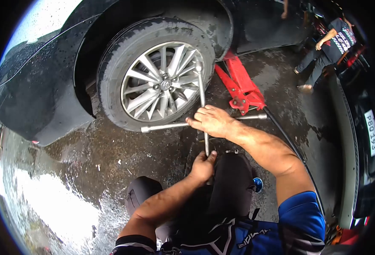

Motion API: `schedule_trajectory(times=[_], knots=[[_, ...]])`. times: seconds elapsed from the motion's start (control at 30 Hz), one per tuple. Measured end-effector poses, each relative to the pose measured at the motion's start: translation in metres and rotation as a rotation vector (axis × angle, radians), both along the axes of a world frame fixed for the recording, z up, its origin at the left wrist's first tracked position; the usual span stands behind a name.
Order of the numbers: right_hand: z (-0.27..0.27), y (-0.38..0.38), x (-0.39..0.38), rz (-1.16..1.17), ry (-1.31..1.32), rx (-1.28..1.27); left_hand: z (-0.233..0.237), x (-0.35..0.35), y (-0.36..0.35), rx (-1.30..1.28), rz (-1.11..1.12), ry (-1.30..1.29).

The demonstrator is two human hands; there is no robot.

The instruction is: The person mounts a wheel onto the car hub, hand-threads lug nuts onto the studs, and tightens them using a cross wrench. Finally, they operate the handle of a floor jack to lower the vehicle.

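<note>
A four-way lug wrench point(166, 127) is held in front of the car wheel point(165, 86). My right hand point(213, 120) is closed round the wrench near its crossing, which it hides. Lower down, my left hand point(203, 167) grips the end of the arm that points toward me. The opposite socket end overlaps the right side of the silver rim in this view. Black rubber of the tyre point(111, 78) surrounds the multi-spoke rim, with several lug nuts round its hub.
Right of the wheel, a red floor jack point(240, 85) reaches under the dark car point(34, 85), its black handle point(287, 138) running back past my right arm. A blue round object point(258, 184) lies by my knee. Another person point(338, 40) walks behind, near a second vehicle point(365, 170). The floor is wet.
</note>
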State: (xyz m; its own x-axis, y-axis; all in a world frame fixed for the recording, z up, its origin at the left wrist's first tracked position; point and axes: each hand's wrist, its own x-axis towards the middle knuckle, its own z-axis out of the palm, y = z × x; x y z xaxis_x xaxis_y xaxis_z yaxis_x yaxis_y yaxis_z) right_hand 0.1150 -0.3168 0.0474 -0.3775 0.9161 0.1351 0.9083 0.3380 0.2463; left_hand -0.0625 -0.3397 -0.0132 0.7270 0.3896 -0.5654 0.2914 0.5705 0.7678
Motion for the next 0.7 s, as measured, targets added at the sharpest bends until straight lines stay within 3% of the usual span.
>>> schedule_trajectory(times=[0.1,0.2,0.33,0.47,0.53,0.6,0.67,0.7], knots=[[-0.006,0.009,-0.003,0.111,-0.029,0.073,-0.004,-0.004,-0.002,-0.048,0.017,-0.051],[-0.01,0.011,0.003,0.018,0.145,0.111,-0.007,-0.019,0.023,-0.207,0.0,-0.04],[0.002,0.009,0.006,-0.094,0.222,0.082,-0.009,-0.024,0.066,0.126,-0.149,0.046],[0.03,0.013,0.014,-0.362,0.21,-0.333,0.004,-0.019,0.102,0.318,-0.309,0.066],[0.037,0.008,0.019,-0.437,0.281,-0.351,0.015,-0.015,0.115,0.373,-0.391,0.066],[0.027,0.003,0.027,-0.484,0.293,-0.306,0.017,-0.009,0.126,0.595,-0.41,0.043],[0.023,-0.001,0.033,-0.518,0.3,-0.262,-0.011,-0.008,0.136,1.081,0.036,0.006],[0.023,-0.005,0.034,-0.601,0.341,-0.247,-0.001,-0.011,0.134,1.076,0.265,-0.101]])
